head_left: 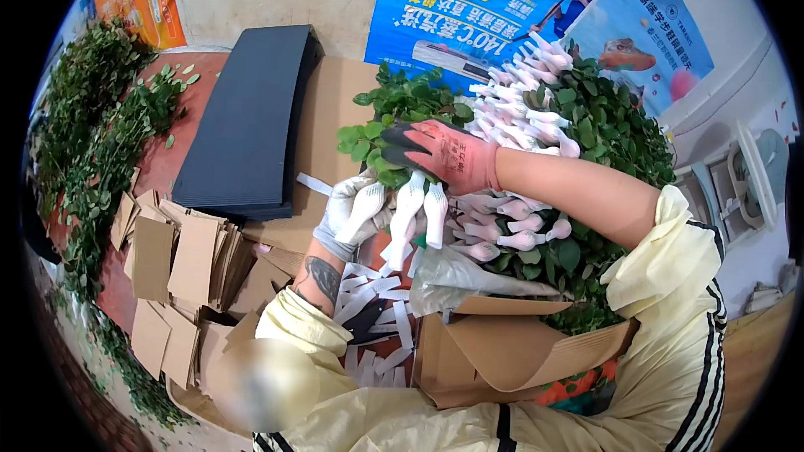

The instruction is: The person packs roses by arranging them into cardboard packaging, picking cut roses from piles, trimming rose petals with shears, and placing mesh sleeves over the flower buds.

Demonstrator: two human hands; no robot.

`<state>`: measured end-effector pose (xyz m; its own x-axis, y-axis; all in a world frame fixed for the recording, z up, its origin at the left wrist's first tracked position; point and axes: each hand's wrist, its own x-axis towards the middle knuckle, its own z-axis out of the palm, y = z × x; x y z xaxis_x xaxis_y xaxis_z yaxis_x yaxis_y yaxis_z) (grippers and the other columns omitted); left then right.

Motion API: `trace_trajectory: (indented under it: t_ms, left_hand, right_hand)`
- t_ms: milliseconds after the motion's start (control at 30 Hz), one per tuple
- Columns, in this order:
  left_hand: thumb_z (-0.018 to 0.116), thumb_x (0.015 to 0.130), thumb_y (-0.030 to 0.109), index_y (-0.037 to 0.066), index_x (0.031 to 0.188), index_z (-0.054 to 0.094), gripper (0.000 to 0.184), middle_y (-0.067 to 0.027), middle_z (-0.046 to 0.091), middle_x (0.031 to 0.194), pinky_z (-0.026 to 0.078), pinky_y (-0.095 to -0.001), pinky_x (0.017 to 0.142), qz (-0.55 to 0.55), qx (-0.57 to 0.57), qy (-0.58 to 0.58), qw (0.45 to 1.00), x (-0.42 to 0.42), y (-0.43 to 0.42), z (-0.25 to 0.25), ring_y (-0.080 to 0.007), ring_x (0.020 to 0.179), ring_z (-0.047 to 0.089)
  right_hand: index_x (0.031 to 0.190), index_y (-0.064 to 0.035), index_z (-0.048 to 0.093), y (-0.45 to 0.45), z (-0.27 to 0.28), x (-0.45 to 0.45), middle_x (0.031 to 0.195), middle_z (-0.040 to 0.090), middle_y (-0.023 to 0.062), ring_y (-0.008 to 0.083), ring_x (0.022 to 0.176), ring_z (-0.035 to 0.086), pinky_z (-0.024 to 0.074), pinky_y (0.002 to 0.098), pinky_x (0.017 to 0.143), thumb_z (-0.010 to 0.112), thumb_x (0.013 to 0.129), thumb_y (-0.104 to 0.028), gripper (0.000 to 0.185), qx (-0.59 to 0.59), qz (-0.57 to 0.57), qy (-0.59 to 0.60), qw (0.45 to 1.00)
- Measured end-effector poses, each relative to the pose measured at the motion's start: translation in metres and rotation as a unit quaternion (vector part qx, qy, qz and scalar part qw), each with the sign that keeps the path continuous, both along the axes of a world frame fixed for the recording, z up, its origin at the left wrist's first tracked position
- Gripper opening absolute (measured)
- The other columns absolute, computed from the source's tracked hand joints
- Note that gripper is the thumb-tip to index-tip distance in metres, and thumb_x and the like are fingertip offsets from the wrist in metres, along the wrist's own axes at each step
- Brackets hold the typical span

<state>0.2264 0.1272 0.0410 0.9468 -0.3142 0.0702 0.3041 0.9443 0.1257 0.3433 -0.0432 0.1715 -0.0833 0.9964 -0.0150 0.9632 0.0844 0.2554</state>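
Observation:
My left hand (342, 211), in a whitish glove, is closed around several roses just below the middle of the view. Their buds sit in white net sleeves (408, 211) and hang toward me. My right hand (444, 155), in a red and black glove, lies over the same bunch from above. Its fingers curl into the green rose leaves (360, 144), and the stems under it are hidden. Beside my right forearm is a big pile of other netted roses (519, 100), with dark foliage (615, 117) behind it.
A stack of dark grey sheets (243, 121) lies to the left, with cut cardboard pieces (193, 259) in front. White paper strips (381, 305) are scattered below my hands. Nearby are clear plastic wrap (469, 276) and a bent cardboard sheet (519, 347). Loose leafy stems (109, 151) cover the far left.

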Motion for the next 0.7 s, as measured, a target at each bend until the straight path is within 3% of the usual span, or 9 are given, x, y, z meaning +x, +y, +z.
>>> trace_trajectory:
  t_ms: [33, 133, 233, 300, 400, 600, 633, 667, 700]
  left_hand:
    - [0.043, 0.087, 0.011, 0.003, 0.120, 0.047, 0.035, -0.0189, 0.055, 0.114, 0.049, -0.0477, 0.088, -0.028, -0.090, -0.050, 0.994, 0.002, 0.000, -0.004, -0.0305, 0.100, 0.058]
    - [0.047, 0.087, 0.033, 0.004, 0.127, 0.043, 0.049, -0.0176, 0.052, 0.121, 0.041, -0.0518, 0.094, 0.002, 0.054, -0.152, 0.987, -0.008, 0.000, 0.030, -0.0338, 0.109, 0.053]
    - [0.050, 0.087, 0.046, 0.004, 0.131, 0.040, 0.062, -0.0171, 0.050, 0.125, 0.037, -0.0529, 0.097, -0.080, -0.033, -0.146, 0.985, -0.012, 0.003, 0.054, -0.0355, 0.113, 0.050]
    - [0.049, 0.080, 0.064, 0.007, 0.124, 0.047, 0.073, -0.0157, 0.051, 0.123, 0.034, -0.0556, 0.097, -0.076, 0.070, -0.170, 0.980, -0.015, 0.002, 0.062, -0.0356, 0.114, 0.050]
    - [0.050, 0.083, 0.059, 0.004, 0.134, 0.034, 0.077, -0.0184, 0.047, 0.127, 0.038, -0.0511, 0.097, -0.076, 0.069, -0.186, 0.977, -0.016, 0.005, 0.068, -0.0355, 0.114, 0.050]
    - [0.043, 0.090, 0.053, 0.007, 0.128, 0.042, 0.060, -0.0124, 0.051, 0.124, 0.041, -0.0472, 0.095, -0.016, 0.169, -0.205, 0.964, -0.019, 0.021, 0.101, -0.0288, 0.112, 0.053]
    - [0.040, 0.092, 0.050, 0.006, 0.126, 0.043, 0.056, -0.0127, 0.052, 0.122, 0.042, -0.0441, 0.095, 0.141, 0.500, -0.242, 0.820, -0.016, 0.033, 0.101, -0.0262, 0.112, 0.053]
    - [0.038, 0.094, 0.048, 0.004, 0.124, 0.045, 0.053, -0.0131, 0.054, 0.119, 0.043, -0.0410, 0.094, 0.280, 0.750, -0.241, 0.548, -0.014, 0.045, 0.102, -0.0235, 0.112, 0.054]
    - [0.038, 0.095, 0.045, 0.002, 0.122, 0.047, 0.052, -0.0122, 0.056, 0.113, 0.048, -0.0344, 0.083, 0.252, 0.712, -0.147, 0.639, -0.026, 0.048, 0.120, -0.0199, 0.101, 0.058]
  right_hand:
    - [0.130, -0.0021, 0.037, 0.002, -0.007, 0.003, 0.126, 0.044, 0.0202, 0.0360, 0.119, 0.041, 0.0320, 0.0436, 0.100, 0.070, 0.060, -0.029, 0.081, -0.016, -0.031, -0.025, 0.999]
    - [0.133, -0.0021, 0.034, 0.012, -0.002, 0.003, 0.127, 0.044, 0.0185, 0.0347, 0.120, 0.040, 0.0314, 0.0439, 0.101, 0.071, 0.061, -0.032, 0.087, -0.021, -0.044, 0.033, 0.998]
    - [0.125, -0.0031, 0.043, 0.008, 0.022, -0.003, 0.114, 0.053, 0.0149, 0.0321, 0.110, 0.050, 0.0372, 0.0408, 0.095, 0.073, 0.060, -0.030, 0.077, -0.013, -0.032, 0.148, 0.988]
    - [0.114, -0.0067, 0.051, 0.012, 0.021, -0.001, 0.099, 0.060, 0.0125, 0.0308, 0.095, 0.059, 0.0447, 0.0385, 0.084, 0.076, 0.056, -0.029, 0.067, 0.022, -0.008, 0.227, 0.974]
    - [0.114, -0.0070, 0.052, 0.011, 0.014, 0.002, 0.099, 0.061, 0.0128, 0.0315, 0.095, 0.059, 0.0452, 0.0389, 0.083, 0.076, 0.057, -0.029, 0.066, 0.062, 0.003, 0.215, 0.975]
    - [0.114, -0.0061, 0.054, 0.009, 0.004, 0.008, 0.102, 0.062, 0.0161, 0.0328, 0.096, 0.059, 0.0462, 0.0367, 0.086, 0.075, 0.060, -0.025, 0.061, 0.113, -0.107, 0.315, 0.936]
    - [0.112, -0.0054, 0.055, 0.005, 0.006, 0.010, 0.103, 0.062, 0.0166, 0.0325, 0.097, 0.059, 0.0461, 0.0363, 0.086, 0.074, 0.061, -0.024, 0.058, 0.143, -0.121, 0.287, 0.939]
    - [0.110, -0.0046, 0.057, 0.002, 0.009, 0.012, 0.103, 0.062, 0.0171, 0.0323, 0.099, 0.059, 0.0461, 0.0360, 0.087, 0.074, 0.061, -0.024, 0.055, 0.173, -0.135, 0.259, 0.941]
    - [0.108, -0.0036, 0.058, 0.002, 0.018, 0.015, 0.102, 0.062, 0.0169, 0.0314, 0.099, 0.059, 0.0464, 0.0358, 0.086, 0.074, 0.062, -0.022, 0.052, 0.167, -0.169, 0.256, 0.937]
